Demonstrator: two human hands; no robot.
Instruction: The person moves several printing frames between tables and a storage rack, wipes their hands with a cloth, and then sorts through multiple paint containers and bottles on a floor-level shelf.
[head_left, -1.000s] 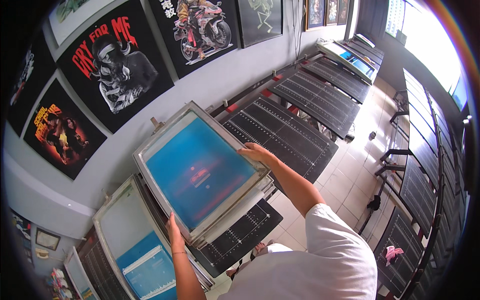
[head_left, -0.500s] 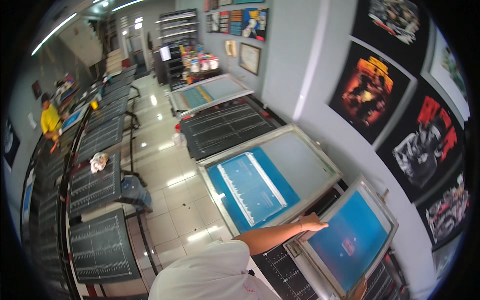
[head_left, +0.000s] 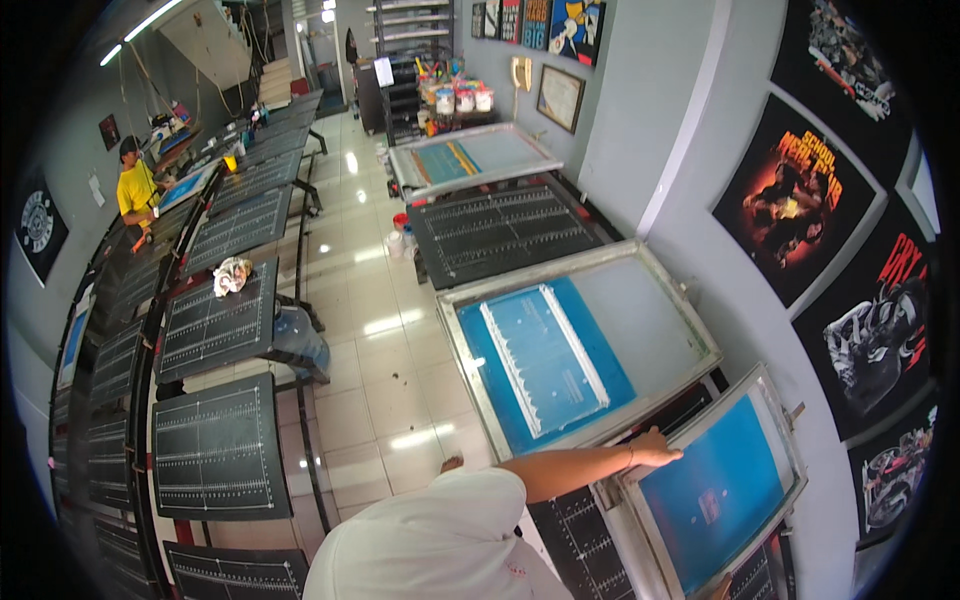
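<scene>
My left hand is closed on the upper left edge of a screen printing frame at the lower right, thumb over the rim. The frame carries a blue mesh with a small pale patch in it. It sits tilted above a black printing board marked with white lines. Only a small part of my right hand shows, at the frame's near edge by the bottom of the picture; its fingers are mostly hidden. Beside my left hand lies a larger screen frame with blue mesh and a white-bordered rectangle.
A black board and another screen extend along the right-hand row. Across the tiled aisle runs a row of marked boards, with a crumpled cloth on one. A person in yellow works at far left.
My view has turned left, so the scene sits further right in the picture. My hands stay at the same edges of the frame.
</scene>
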